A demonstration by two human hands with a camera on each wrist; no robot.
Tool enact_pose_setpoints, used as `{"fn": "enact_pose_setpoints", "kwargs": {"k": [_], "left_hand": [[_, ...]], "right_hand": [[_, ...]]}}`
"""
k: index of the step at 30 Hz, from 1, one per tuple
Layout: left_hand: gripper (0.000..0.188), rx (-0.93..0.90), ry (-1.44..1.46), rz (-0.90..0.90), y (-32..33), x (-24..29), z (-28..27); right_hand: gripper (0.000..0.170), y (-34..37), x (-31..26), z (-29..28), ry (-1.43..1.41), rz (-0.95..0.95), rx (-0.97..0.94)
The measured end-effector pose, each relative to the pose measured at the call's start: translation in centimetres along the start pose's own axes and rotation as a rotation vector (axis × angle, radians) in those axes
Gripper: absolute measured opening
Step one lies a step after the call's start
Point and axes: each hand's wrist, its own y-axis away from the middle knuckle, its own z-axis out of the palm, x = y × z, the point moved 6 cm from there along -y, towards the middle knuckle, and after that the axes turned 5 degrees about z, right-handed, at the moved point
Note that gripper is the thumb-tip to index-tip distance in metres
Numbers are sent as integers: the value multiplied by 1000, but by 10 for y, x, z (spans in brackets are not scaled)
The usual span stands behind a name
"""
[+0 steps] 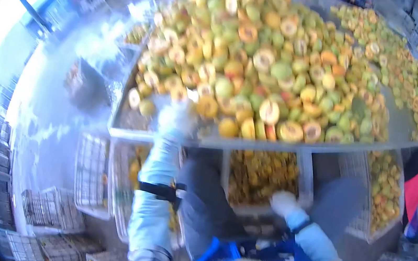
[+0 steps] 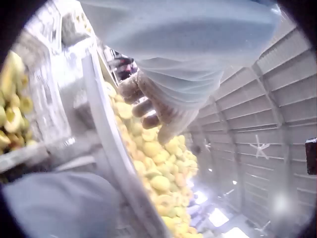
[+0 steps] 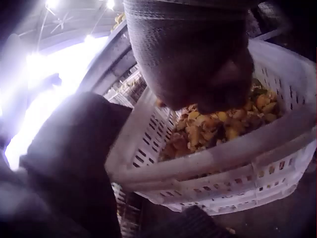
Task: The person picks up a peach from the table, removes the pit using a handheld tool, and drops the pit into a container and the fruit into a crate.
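Note:
Halved apricot-like fruit point(image 1: 260, 58), green to orange, lies heaped on a metal-edged table point(image 1: 270, 145). My left hand point(image 1: 176, 118), gloved and blurred, reaches over the table's near left corner beside the heap. The left wrist view shows that hand point(image 2: 153, 104) with its fingers loosely bent and spaced, nothing visible between them. Down below the table edge, my gloved right hand point(image 1: 284, 202) is at the near rim of a white plastic crate point(image 3: 198, 161) with brownish-orange fruit pieces point(image 3: 223, 126) inside. Its fingers are dark in the right wrist view, and I cannot tell whether they hold anything.
More crates flank my legs: one with fruit at the right point(image 1: 383, 190), a slatted one at the left point(image 1: 93, 170). Stacked crates point(image 1: 53, 208) stand on the lower left floor. A second fruit heap point(image 1: 402, 66) lies at the table's far right. A full sack point(image 1: 86, 82) stands on the wet floor.

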Motion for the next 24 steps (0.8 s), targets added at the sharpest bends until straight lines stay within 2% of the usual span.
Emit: {"fn": "enact_pose_setpoints", "kwargs": {"k": [1,3,4,6,7,9,10,11,12,13,14,15,16,17,18,19,20,22,23,24], "left_hand": [[38,14,-131,10,-15,20,-3],[46,118,81,108,-26,13,25],[46,133,76,119,-24,18,14],[47,-122,112,-41,-19,18,5],[47,-103,113,-39,-17,17,1],[45,99,588,-281,5,-11,-8],[41,122,1056,-274,14,-19,-6],[40,135,1528,-272,28,-16,-8],[42,98,1832,-277,45,-7,-4],[45,68,2141,-303,65,14,-16],[49,43,2184,-373,82,32,-20],[52,16,2221,-442,96,50,-21],[56,-21,2248,-449,106,67,-20],[60,-61,2277,-440,115,82,-16],[64,-56,2288,-335,122,94,-12],[64,-77,2301,-347,128,105,-5],[63,-51,2305,-372,135,114,1],[61,1,2306,-450,144,133,9],[61,-7,2315,-458,147,140,12],[61,-25,2312,-435,149,146,13]], "right_hand": [[44,-2,6,0,-164,56,143],[48,11,3,-36,-324,312,179],[48,10,11,-23,-329,313,197],[51,-2,16,10,-318,135,41],[51,-4,18,0,-312,132,58],[50,7,18,-19,-387,230,120],[49,3,24,-3,-279,196,60],[48,6,23,-2,-214,151,205],[45,4,30,-2,-366,188,339],[41,6,26,-16,-508,142,574],[47,6,18,-28,-667,46,538],[54,11,4,-18,-933,266,-177],[57,27,-11,-40,-890,293,-290],[53,26,-12,-44,-1079,335,-123],[48,16,-10,-36,-1417,176,43],[41,35,-28,-66,-1458,142,4],[38,65,-52,-99,-1570,170,-117],[35,82,-78,-117,-1553,-40,-161],[31,82,-84,-122,-1431,-183,-5],[31,83,-90,-138,-1134,-333,361]]}}
